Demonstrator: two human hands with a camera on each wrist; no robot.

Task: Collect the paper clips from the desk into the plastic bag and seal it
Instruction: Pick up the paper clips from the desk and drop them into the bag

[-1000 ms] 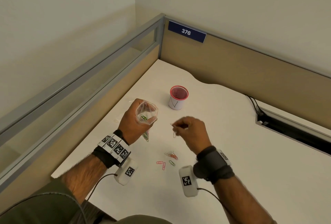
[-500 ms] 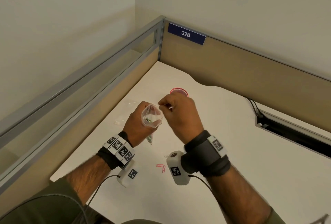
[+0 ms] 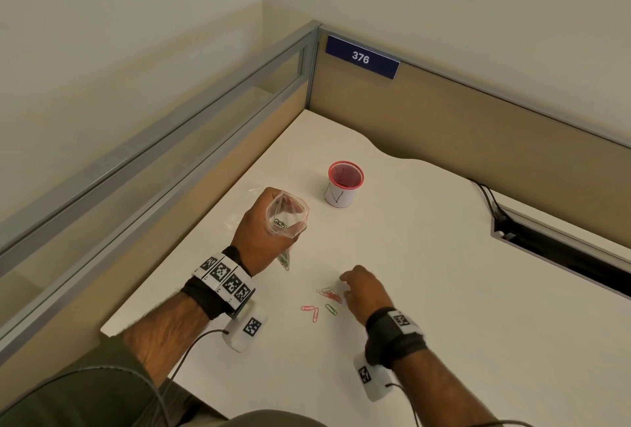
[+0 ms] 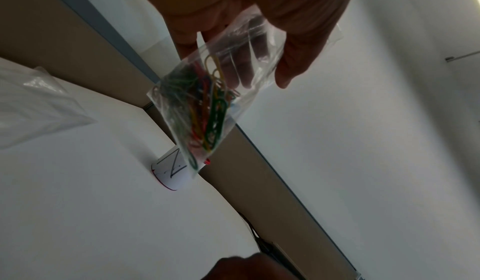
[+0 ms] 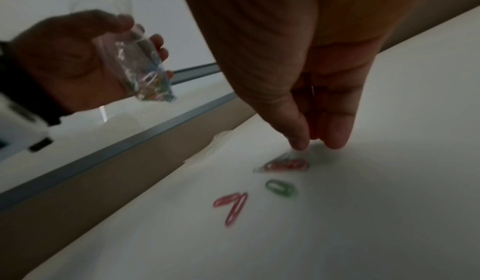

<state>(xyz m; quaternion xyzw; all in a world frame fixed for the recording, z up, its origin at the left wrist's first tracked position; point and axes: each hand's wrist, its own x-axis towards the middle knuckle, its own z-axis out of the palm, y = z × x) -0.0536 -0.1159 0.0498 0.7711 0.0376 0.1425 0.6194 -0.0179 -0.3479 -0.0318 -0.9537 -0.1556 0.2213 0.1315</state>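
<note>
My left hand (image 3: 254,233) grips a small clear plastic bag (image 3: 287,218) above the white desk (image 3: 444,307), its mouth open and facing up. Several coloured paper clips lie in the bag (image 4: 205,107), which also shows in the right wrist view (image 5: 140,72). My right hand (image 3: 345,285) is low over the desk, fingers (image 5: 337,132) straight and pointing down, holding nothing. Its tips hover just above a small heap of red clips (image 3: 330,295) (image 5: 285,164). A green clip (image 3: 330,309) (image 5: 281,188) and two pink clips (image 3: 311,311) (image 5: 231,204) lie nearer to me.
A white cup with a red rim (image 3: 343,187) stands beyond the bag. Another clear plastic sheet or bag (image 4: 33,103) lies on the desk by the left partition (image 3: 205,139). A cable slot (image 3: 563,249) with black cables runs along the right.
My right hand has left the bag's mouth and dropped down and toward me to the clips on the desk, now empty. The left hand keeps the bag in about the same place.
</note>
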